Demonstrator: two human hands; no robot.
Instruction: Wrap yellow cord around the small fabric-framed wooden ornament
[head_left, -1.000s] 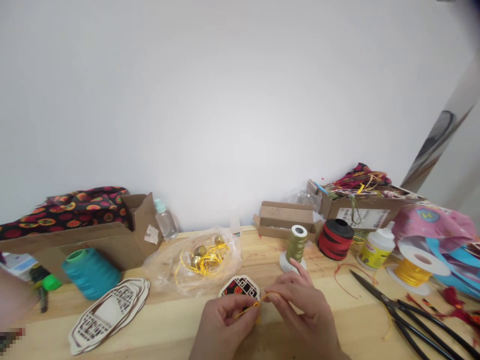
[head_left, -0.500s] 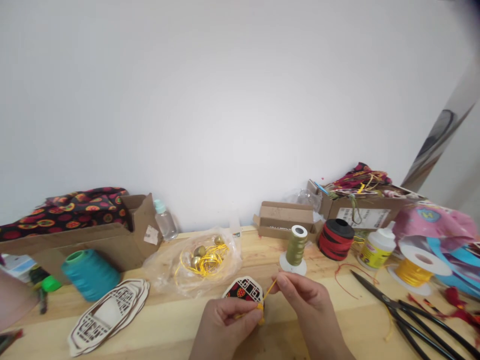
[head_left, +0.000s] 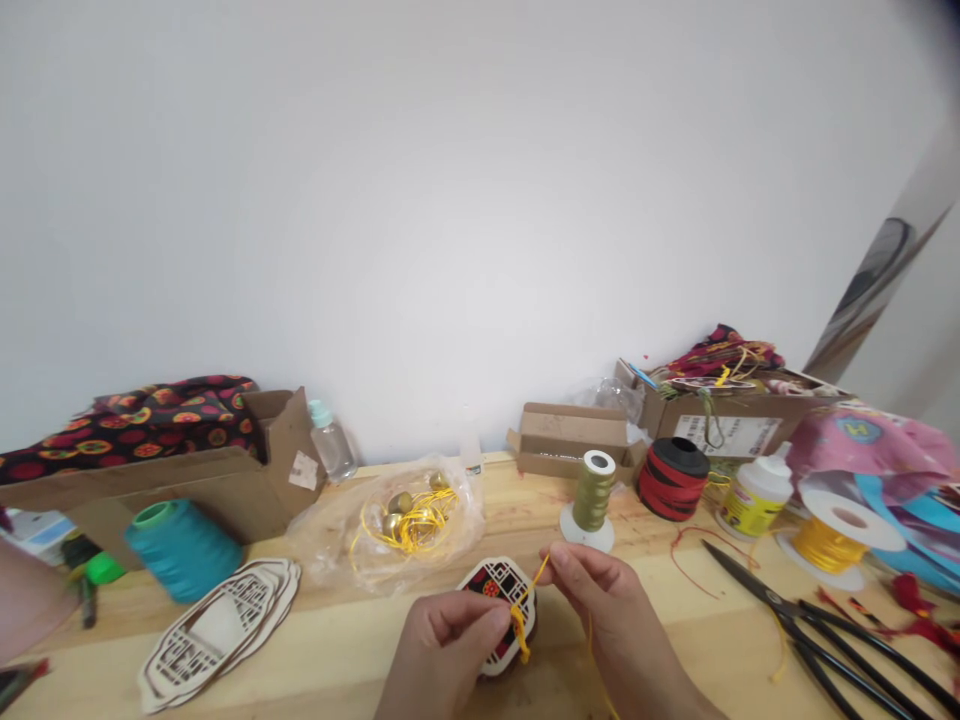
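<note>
My left hand [head_left: 459,640] pinches yellow cord [head_left: 519,628] at a knot, close to the edge of a patterned ornament [head_left: 491,578]. That ornament has a pale cut-out frame over dark fabric with a red and orange flower, and my left fingers cover part of it. My right hand [head_left: 600,600] pinches the same cord between thumb and fingertips, a short way up and to the right. Between the two hands the strand runs straight on a slant. A loose length of cord hangs below my right hand toward the table's front.
Olive thread spool [head_left: 592,495] and red ribbon roll [head_left: 673,480] stand behind my right hand. Black scissors [head_left: 780,605] lie right, near a glue bottle [head_left: 756,495] and yellow cord spool [head_left: 836,535]. Left are cut-out frames [head_left: 202,650], a teal cone [head_left: 184,550] and bagged bells [head_left: 412,520].
The ornament has shifted slightly right and shows more beneath the cord. My left fingertips have moved a little left, exposing the knot and a dangling yellow end.
</note>
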